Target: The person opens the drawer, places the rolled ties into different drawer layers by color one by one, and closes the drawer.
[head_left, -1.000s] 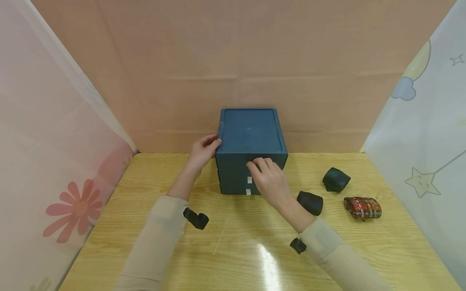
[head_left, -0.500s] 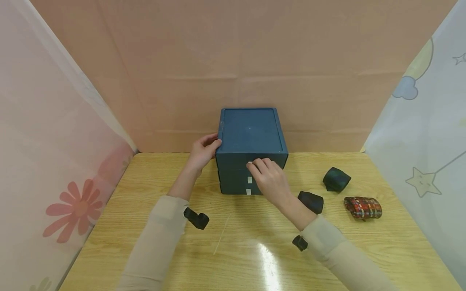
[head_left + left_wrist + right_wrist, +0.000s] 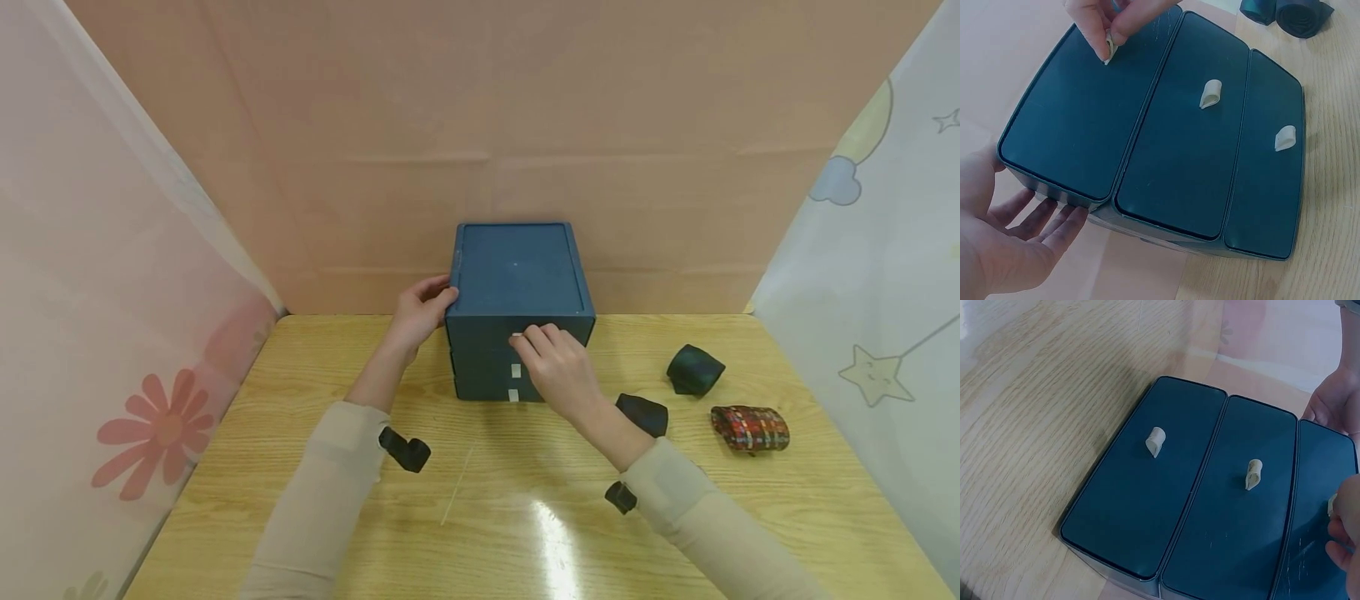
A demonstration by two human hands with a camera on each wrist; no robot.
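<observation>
A dark blue three-drawer box (image 3: 516, 275) stands at the back middle of the wooden table (image 3: 315, 367), all drawers closed. My left hand (image 3: 437, 297) lies flat against the box's left side, its straight fingers (image 3: 1054, 219) pressing the wall. My right hand (image 3: 519, 339) pinches the small cream pull tab (image 3: 1109, 49) of the top drawer between thumb and fingertips. The middle drawer's tab (image 3: 1211, 94) and the bottom drawer's tab (image 3: 1285, 137) are free. In the right wrist view those two tabs (image 3: 1254, 474) (image 3: 1155, 441) show plainly, and my fingertips (image 3: 1342, 534) sit at the right edge.
Right of the box lie three rolled cloths: a black one (image 3: 643, 413) by my right forearm, a dark green one (image 3: 695, 369), and a red plaid one (image 3: 750, 427). A thin pale stick (image 3: 457, 485) lies on the table. Cloth screens wall in the left, back and right.
My right hand's fingers have settled on the top drawer's tab, which now shows at my fingertips. The drawer has not moved, and neither has my left hand.
</observation>
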